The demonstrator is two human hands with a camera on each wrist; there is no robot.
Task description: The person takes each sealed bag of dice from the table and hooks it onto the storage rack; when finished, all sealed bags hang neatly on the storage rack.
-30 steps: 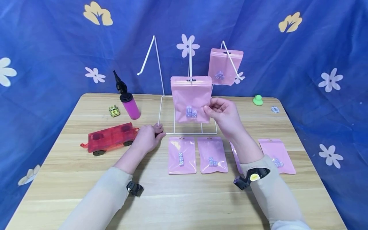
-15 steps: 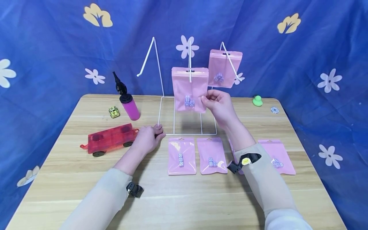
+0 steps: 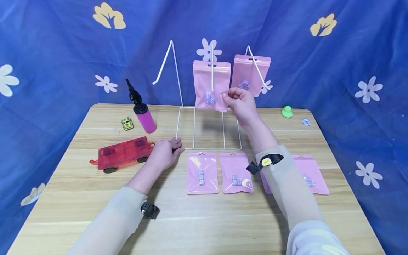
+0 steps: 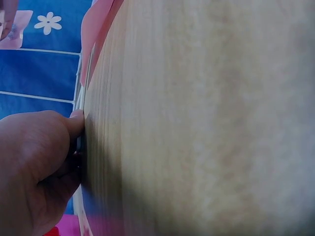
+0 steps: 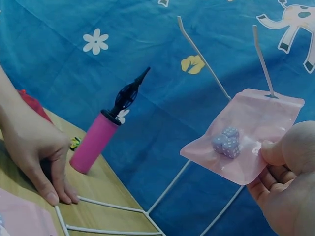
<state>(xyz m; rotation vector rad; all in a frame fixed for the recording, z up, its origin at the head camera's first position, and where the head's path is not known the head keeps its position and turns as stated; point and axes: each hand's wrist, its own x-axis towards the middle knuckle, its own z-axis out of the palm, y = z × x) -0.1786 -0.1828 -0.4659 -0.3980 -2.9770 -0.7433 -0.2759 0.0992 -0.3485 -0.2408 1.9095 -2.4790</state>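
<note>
Pink bag: hangs by its top slot on the middle prong of the white wire rack, dice inside.
Right hand: pinches the bag's lower right edge.
Left hand: grips the rack's front-left base corner.
Hanging step: apparently under way; next seems to need the bag slid farther back, then released.
Chip and yellow wrist label: marks too small to read.
</note>
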